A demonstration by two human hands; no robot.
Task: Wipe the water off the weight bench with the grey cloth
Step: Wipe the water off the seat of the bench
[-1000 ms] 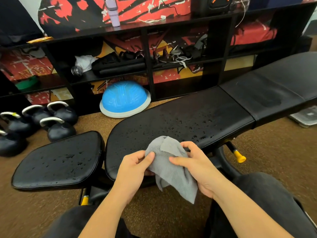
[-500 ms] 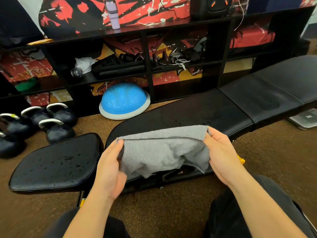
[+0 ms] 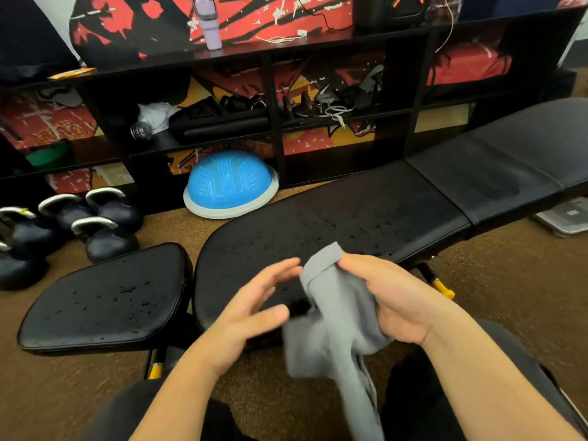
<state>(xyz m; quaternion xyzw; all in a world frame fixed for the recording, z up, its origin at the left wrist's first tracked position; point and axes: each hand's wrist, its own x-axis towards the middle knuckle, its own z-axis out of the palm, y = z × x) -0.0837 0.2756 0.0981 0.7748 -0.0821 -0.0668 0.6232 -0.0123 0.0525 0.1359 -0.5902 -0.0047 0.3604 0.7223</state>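
The black weight bench (image 3: 366, 214) runs from centre to upper right, its middle pad speckled with water drops. A separate black seat pad (image 3: 105, 297) at lower left is wet too. The grey cloth (image 3: 334, 319) hangs folded in front of the bench's near edge. My right hand (image 3: 391, 297) holds the cloth at its upper edge, and the rest droops down between my knees. My left hand (image 3: 251, 307) hovers just left of the cloth with its fingers spread and nothing in it.
A blue half-dome balance trainer (image 3: 229, 186) lies on the floor behind the bench. Several black kettlebells (image 3: 95, 224) stand at the left. A black shelf unit (image 3: 273, 90) with gear lines the back wall. A scale (image 3: 566, 216) lies at the right.
The cloth was spread wide between both hands half a second ago. My left hand has let go of it, and the cloth now hangs gathered from my right hand alone.
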